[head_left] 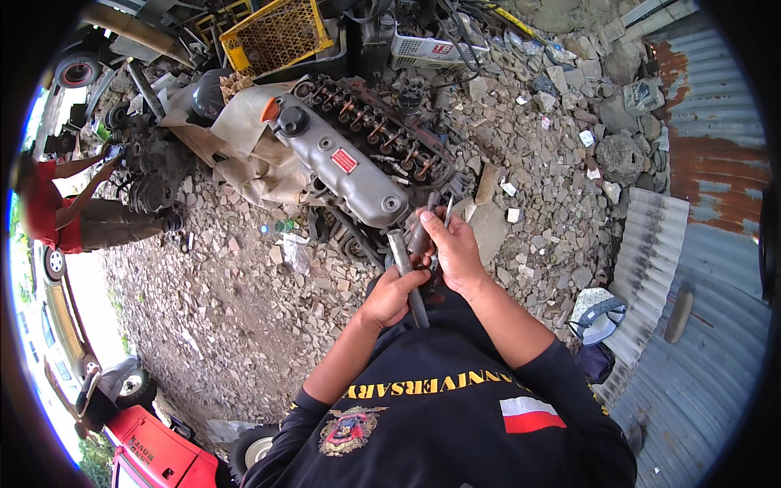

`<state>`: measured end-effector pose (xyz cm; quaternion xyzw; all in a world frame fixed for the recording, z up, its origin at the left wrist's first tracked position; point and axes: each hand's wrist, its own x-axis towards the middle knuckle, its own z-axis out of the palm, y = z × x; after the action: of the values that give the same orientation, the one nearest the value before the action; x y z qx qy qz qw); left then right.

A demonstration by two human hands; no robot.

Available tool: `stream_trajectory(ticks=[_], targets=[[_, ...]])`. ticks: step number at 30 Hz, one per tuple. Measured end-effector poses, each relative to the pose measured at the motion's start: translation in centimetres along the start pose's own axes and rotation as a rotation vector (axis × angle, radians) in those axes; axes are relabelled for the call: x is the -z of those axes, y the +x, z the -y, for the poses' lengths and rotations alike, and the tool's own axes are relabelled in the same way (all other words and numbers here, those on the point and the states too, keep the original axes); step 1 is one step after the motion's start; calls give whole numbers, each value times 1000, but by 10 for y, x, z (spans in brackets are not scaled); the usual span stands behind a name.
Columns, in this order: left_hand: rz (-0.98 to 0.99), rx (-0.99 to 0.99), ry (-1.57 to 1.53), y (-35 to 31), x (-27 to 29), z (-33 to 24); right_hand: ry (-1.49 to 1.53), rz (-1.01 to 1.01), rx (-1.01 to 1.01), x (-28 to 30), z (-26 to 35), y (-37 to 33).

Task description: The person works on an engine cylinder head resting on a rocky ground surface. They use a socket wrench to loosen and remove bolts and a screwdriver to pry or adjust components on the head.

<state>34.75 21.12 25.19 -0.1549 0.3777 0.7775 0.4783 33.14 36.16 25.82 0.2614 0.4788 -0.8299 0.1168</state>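
My left hand (pixel 390 299) is closed round a grey metal pipe (pixel 399 251), which slants from its upper end down past my fingers toward my lap. Beside it, my right hand (pixel 455 252) grips a dark, stubby metal cylinder (pixel 419 237) between thumb and fingers. A slim metal rod (pixel 449 210) also sticks up from the right hand; its exact kind does not show. Both hands are close together, just short of a grey engine valve cover (pixel 329 154). Next to the cover lies a rusty cylinder head (pixel 374 122) with rows of valve springs and rocker parts.
Broken stone (pixel 244 301) covers the ground. A tan cloth (pixel 260 154) lies under the engine parts. Behind stand a yellow crate (pixel 277 37) and a white basket (pixel 435 49). Corrugated sheets (pixel 691 325) edge the right. At left, a person in red (pixel 73 199) handles machine parts.
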Motion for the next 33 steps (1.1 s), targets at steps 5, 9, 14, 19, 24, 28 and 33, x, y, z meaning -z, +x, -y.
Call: stream_trajectory(ticks=[5,9,14,19,24,28,33], targets=[[-39,19,524,10,8,-40,105,-11,201,2,15,44],[-119,-95,816,26,38,-39,210,2,242,52,61,98],[-266,52,521,67,41,-45,-69,-23,11,120,89,202],[-310,-172,-214,121,11,-36,-337,159,-128,143,65,266],[-523,-260,-325,149,-11,-29,-971,436,-46,102,49,315],[-682,-304,-372,157,-19,-20,-1270,598,18,16,47,335],[-754,-313,-471,157,-26,-14,-1479,648,-134,-56,-17,371]])
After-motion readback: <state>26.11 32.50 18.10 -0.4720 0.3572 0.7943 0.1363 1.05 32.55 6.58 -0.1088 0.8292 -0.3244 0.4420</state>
